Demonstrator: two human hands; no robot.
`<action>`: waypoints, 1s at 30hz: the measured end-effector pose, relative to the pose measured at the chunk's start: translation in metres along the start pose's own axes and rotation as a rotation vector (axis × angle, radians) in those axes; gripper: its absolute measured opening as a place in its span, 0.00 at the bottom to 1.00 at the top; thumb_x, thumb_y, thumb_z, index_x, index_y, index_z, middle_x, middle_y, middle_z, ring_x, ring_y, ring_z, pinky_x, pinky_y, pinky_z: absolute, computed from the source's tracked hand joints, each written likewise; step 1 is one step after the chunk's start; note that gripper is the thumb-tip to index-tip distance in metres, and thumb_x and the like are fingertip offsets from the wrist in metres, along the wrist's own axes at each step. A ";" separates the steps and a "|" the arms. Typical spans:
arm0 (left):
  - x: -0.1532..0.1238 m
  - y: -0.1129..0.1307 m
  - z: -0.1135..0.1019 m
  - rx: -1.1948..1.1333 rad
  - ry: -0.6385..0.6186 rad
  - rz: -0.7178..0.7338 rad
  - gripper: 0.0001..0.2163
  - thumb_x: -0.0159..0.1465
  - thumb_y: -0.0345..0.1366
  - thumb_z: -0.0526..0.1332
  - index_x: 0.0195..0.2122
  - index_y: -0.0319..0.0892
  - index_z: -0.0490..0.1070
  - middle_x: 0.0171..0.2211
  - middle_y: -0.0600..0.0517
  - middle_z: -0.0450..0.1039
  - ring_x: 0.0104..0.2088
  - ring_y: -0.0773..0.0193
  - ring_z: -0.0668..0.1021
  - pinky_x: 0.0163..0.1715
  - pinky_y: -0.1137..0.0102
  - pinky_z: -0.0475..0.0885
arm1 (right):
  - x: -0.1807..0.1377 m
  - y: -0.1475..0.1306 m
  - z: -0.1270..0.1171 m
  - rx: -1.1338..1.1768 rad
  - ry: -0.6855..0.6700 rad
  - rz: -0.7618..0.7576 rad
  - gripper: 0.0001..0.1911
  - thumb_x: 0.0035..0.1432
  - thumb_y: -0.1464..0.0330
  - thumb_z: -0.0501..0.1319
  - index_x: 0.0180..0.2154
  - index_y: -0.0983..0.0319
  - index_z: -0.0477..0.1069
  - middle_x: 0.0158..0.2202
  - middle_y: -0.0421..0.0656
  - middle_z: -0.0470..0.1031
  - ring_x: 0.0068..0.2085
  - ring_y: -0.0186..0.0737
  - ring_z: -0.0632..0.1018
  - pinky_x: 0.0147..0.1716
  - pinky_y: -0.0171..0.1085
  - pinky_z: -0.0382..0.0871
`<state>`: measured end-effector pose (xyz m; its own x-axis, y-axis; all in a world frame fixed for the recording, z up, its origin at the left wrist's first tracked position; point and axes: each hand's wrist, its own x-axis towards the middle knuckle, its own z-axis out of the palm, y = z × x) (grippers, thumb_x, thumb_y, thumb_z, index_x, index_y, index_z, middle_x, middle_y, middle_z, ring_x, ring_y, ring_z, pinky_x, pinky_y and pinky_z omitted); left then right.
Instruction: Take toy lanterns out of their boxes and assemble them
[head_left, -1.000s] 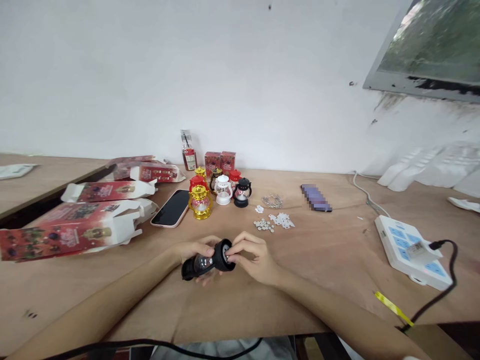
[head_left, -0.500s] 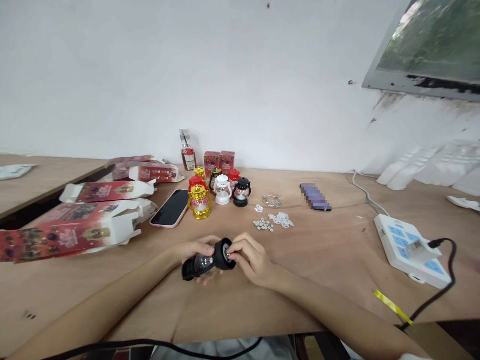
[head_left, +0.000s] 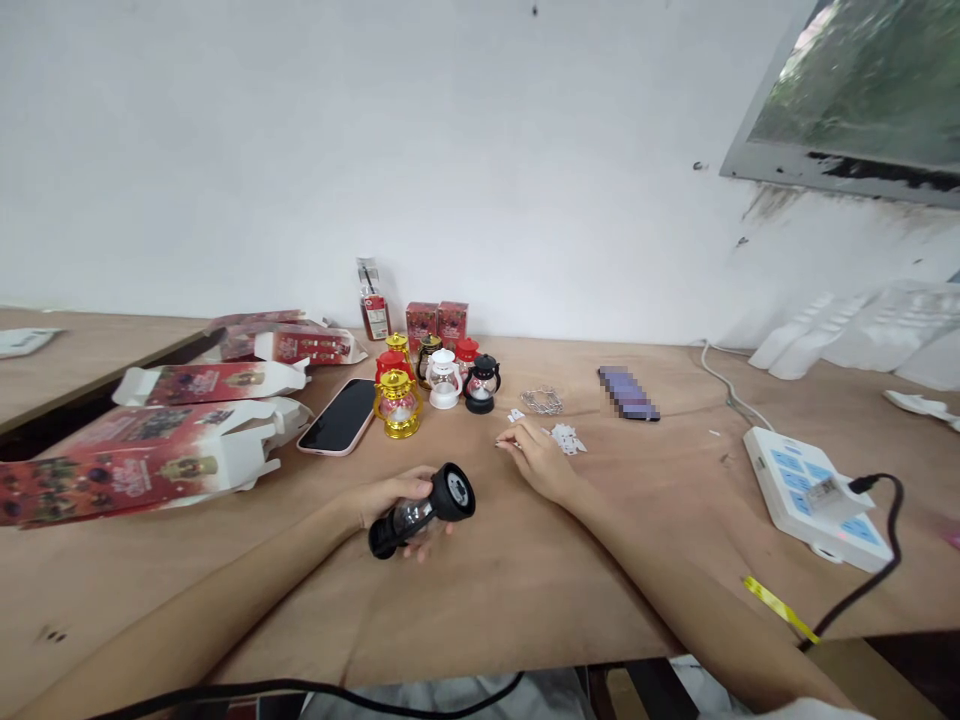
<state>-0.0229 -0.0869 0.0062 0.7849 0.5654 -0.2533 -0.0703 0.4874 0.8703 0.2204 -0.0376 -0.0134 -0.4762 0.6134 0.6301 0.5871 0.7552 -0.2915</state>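
Note:
My left hand (head_left: 401, 495) wraps round a small black lantern (head_left: 412, 518) with a clear globe. The lantern is tilted on its side, its round base turned up to the right, showing a recess in a pale disc. Farther up the table, my right hand (head_left: 536, 458) has its fingertips together over the spot of the small round silver pieces, which it mostly hides. Whether anything is between those fingertips cannot be made out. Beside this hand lie small white tabs (head_left: 568, 438) and a heap of thin silver metal rings (head_left: 541, 400).
Several small lanterns, including a gold one (head_left: 398, 404) and a white one (head_left: 444, 379), stand ahead. A pink-edged phone (head_left: 339, 416) and flattened red cartons (head_left: 142, 465) are left. Right are a second phone (head_left: 628, 393) and a power strip (head_left: 817, 497) with a black cable.
My right hand has left the lantern's base and moved up and right to the small round silver pieces. The left hand keeps the lantern, its base now turned more into view.

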 end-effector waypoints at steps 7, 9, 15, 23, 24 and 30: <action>0.014 0.005 0.006 -0.095 0.277 -0.144 0.23 0.52 0.54 0.63 0.35 0.36 0.68 0.27 0.46 0.75 0.19 0.61 0.77 0.12 0.74 0.66 | 0.000 0.007 0.003 -0.408 -0.127 0.106 0.10 0.62 0.69 0.53 0.32 0.63 0.70 0.35 0.48 0.73 0.40 0.46 0.71 0.41 0.43 0.66; 0.019 0.009 0.010 -0.122 0.363 -0.168 0.23 0.54 0.54 0.60 0.35 0.36 0.68 0.26 0.47 0.75 0.19 0.61 0.77 0.12 0.74 0.67 | 0.000 0.005 0.003 -0.424 -0.123 0.134 0.10 0.62 0.69 0.53 0.32 0.63 0.71 0.36 0.48 0.74 0.40 0.46 0.70 0.41 0.43 0.66; 0.032 0.024 0.022 -0.163 0.485 -0.258 0.21 0.63 0.51 0.52 0.34 0.35 0.70 0.23 0.45 0.75 0.17 0.62 0.76 0.11 0.76 0.67 | -0.001 0.006 0.005 -0.344 -0.047 0.182 0.10 0.62 0.69 0.52 0.34 0.62 0.72 0.37 0.48 0.74 0.42 0.46 0.70 0.42 0.44 0.66; 0.059 0.040 0.032 -0.188 0.580 -0.258 0.18 0.64 0.48 0.51 0.31 0.36 0.67 0.20 0.44 0.73 0.15 0.63 0.75 0.10 0.76 0.67 | -0.001 0.001 0.006 -0.220 -0.046 0.177 0.11 0.61 0.73 0.50 0.38 0.62 0.71 0.38 0.49 0.73 0.43 0.46 0.69 0.44 0.45 0.65; 0.062 0.040 0.032 -0.206 0.593 -0.234 0.18 0.64 0.48 0.50 0.31 0.37 0.66 0.19 0.45 0.72 0.15 0.63 0.74 0.10 0.76 0.67 | -0.001 0.002 0.006 -0.213 -0.055 0.178 0.11 0.60 0.73 0.50 0.38 0.62 0.71 0.38 0.49 0.73 0.43 0.46 0.69 0.44 0.45 0.65; 0.065 0.037 0.020 -0.337 0.565 -0.167 0.15 0.63 0.47 0.52 0.34 0.39 0.66 0.19 0.49 0.70 0.15 0.61 0.74 0.11 0.72 0.69 | -0.001 0.002 0.005 -0.172 -0.054 0.168 0.12 0.59 0.75 0.51 0.38 0.62 0.72 0.39 0.48 0.73 0.44 0.46 0.69 0.44 0.45 0.65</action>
<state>0.0381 -0.0458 0.0303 0.3662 0.6806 -0.6345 -0.2355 0.7275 0.6444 0.2184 -0.0355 -0.0183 -0.3945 0.7419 0.5422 0.7616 0.5941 -0.2588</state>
